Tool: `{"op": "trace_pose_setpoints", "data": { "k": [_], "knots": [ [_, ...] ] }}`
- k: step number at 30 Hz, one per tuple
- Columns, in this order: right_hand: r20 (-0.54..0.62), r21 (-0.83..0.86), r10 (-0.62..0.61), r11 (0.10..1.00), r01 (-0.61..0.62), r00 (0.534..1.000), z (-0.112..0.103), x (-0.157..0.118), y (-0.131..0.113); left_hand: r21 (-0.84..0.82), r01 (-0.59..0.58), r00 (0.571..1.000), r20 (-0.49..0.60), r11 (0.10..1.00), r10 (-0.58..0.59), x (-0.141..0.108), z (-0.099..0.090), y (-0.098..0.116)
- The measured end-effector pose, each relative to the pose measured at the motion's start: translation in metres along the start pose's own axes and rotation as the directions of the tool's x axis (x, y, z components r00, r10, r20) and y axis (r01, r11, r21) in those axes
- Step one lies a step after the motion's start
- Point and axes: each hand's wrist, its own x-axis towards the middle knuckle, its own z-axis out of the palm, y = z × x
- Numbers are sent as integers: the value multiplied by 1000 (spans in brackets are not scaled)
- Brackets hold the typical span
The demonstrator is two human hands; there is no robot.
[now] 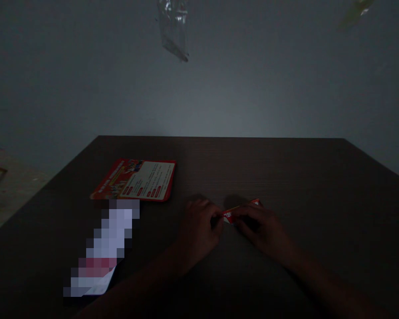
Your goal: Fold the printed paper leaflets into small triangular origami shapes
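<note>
Between my hands is a narrow red piece of printed paper [228,216] with white lettering, just above or on the dark table; it looks folded, though much of it is covered by fingers. My left hand [202,223] pinches its left end, fingers curled and thumb against them. From the other side, my right hand [261,223] has its thumb and fingers closed on the paper, with a red corner showing beyond the fingers. Dim light blurs the finer detail of both hands.
A red leaflet [149,179] with a pale text panel lies at the table's left. Nearer me is a bright, pixelated phone-like object [103,257], beside my left forearm. A wall [252,79] rises behind the table [302,173]. A clear plastic bag [174,31] hangs on it.
</note>
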Motion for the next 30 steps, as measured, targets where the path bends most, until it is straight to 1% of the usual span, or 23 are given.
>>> {"op": "trace_pose_setpoints", "data": {
  "k": [11, 19, 24, 27, 30],
  "knots": [
    [55, -22, -2, 1000, 3, 998, 1, -2, -2, 15, -6, 1000, 19, 1000, 5, 1, 0, 0],
    [66, -9, 35, 999, -35, 997, 2, -2, -3, 42, 18, 1000, 4, 999, -18, 1, 1, 0],
    [43, -1, 44, 999, -44, 998, 2, -3, -2, 109, -83, 995, 57, 991, 77, -1, -2, 2],
    [44, -3, 40, 999, -40, 998, 1, -2, -4, 150, -163, 983, 112, 975, 147, -2, -5, 4],
    [45, 5, 34, 999, -34, 998, 1, -2, -4, 183, -217, 970, 152, 959, 190, -2, -7, 5]
  ]
}}
